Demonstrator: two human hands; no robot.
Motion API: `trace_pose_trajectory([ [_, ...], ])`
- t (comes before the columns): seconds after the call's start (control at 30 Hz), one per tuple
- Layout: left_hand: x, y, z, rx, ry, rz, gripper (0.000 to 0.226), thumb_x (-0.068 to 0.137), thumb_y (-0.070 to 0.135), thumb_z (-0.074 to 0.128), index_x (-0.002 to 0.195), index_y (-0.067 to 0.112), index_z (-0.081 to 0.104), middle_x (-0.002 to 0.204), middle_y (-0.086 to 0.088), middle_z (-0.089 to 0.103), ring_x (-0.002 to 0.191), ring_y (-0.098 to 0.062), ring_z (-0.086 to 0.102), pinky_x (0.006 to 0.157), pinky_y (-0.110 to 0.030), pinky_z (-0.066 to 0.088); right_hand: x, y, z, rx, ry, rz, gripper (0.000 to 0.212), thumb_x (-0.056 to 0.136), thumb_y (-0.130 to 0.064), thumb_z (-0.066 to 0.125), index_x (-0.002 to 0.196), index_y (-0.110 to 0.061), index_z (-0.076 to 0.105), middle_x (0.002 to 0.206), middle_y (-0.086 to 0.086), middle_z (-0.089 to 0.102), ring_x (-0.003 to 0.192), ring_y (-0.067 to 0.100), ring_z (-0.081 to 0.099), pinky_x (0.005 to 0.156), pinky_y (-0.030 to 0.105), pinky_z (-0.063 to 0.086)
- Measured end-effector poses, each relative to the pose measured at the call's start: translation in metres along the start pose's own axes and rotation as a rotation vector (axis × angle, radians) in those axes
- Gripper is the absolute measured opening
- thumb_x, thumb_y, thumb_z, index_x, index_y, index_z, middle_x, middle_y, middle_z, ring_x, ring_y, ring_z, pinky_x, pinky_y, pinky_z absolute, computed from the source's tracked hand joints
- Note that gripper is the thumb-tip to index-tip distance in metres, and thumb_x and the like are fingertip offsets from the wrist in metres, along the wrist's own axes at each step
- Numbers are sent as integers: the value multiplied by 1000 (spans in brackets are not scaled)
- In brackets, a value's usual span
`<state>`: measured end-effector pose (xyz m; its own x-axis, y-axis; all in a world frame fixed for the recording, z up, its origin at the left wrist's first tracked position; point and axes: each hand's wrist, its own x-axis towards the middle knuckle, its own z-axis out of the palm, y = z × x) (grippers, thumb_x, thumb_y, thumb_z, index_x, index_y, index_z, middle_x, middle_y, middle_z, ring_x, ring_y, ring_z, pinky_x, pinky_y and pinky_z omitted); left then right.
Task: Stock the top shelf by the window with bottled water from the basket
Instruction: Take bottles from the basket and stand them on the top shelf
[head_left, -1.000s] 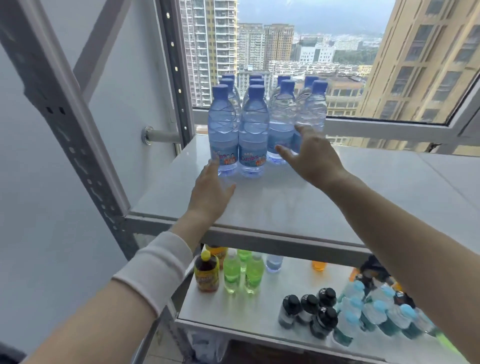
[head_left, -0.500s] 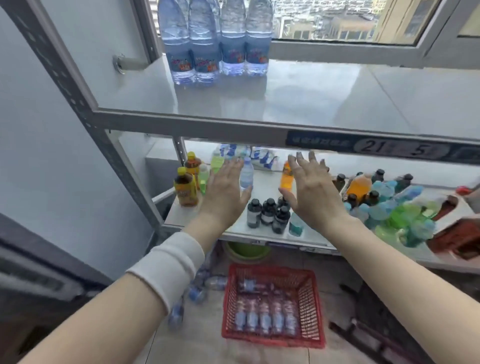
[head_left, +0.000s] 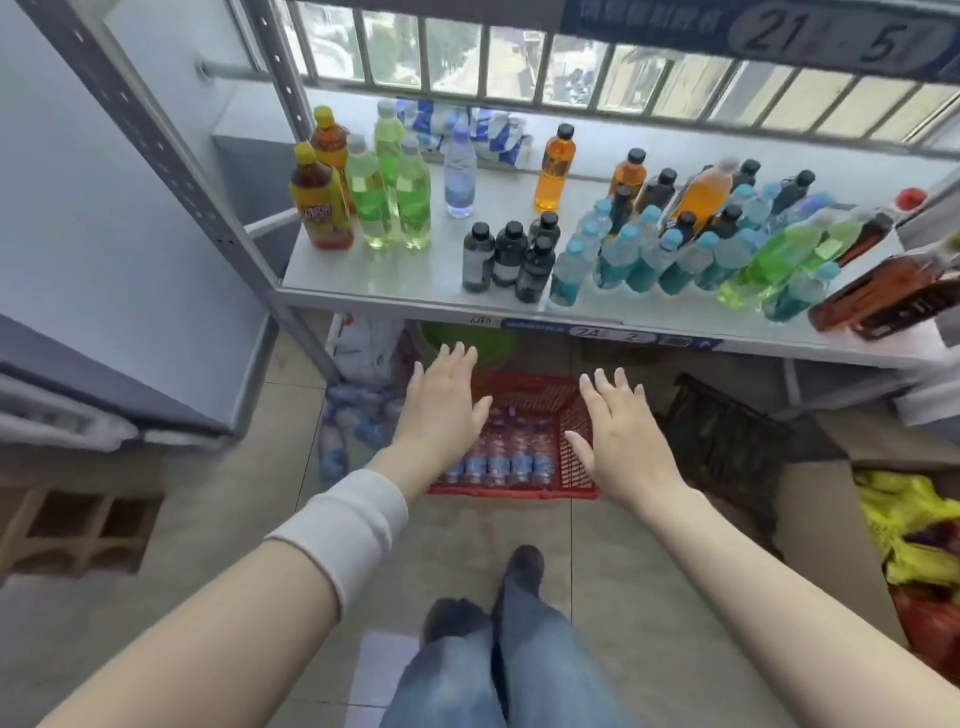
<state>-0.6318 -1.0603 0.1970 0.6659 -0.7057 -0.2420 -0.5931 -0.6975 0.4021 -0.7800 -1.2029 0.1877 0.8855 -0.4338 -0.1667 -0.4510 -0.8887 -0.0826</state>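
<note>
A red plastic basket (head_left: 576, 415) stands on the tiled floor below the shelving, with several water bottles (head_left: 501, 460) lying in a row inside it. My left hand (head_left: 441, 405) hovers over the basket's left side, fingers straight and spread, holding nothing. Over the right side my right hand (head_left: 618, 431) is spread the same way and also holds nothing. Only the front edge of the top shelf (head_left: 675, 23) shows at the upper border, with a numbered label; the bottles stocked on it are out of view.
The middle shelf (head_left: 415, 283) carries several drinks: orange-brown, green, dark and blue-capped bottles. Loose water bottles (head_left: 353, 415) lie on the floor left of the basket. A green tub (head_left: 467, 338) and a dark crate (head_left: 727, 431) sit under the shelf. My feet (head_left: 498, 597) stand before the basket.
My view has dropped from the top shelf to the floor. Both open hands have come down from the bottles on the top shelf to just above the red basket.
</note>
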Motion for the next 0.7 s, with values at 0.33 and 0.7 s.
trace_pose_trajectory([
  [0.33, 15, -13, 123, -64, -264, -269, 59, 94, 29, 46, 145, 11, 24, 154, -7, 25, 144, -21, 17, 118, -40, 13, -12, 67, 101, 186, -380, 185, 64, 96, -35, 40, 147, -7, 14, 155, 12, 16, 145, 29, 7, 118, 39, 7],
  [0.7, 112, -79, 282, -260, -392, -452, 54, 91, 25, 51, 141, 13, 34, 146, -5, 39, 137, -22, 34, 113, -34, 27, 91, 97, 270, 475, -566, 426, 61, 92, -36, 49, 144, -11, 27, 147, 6, 37, 138, 22, 31, 109, 32, 30],
])
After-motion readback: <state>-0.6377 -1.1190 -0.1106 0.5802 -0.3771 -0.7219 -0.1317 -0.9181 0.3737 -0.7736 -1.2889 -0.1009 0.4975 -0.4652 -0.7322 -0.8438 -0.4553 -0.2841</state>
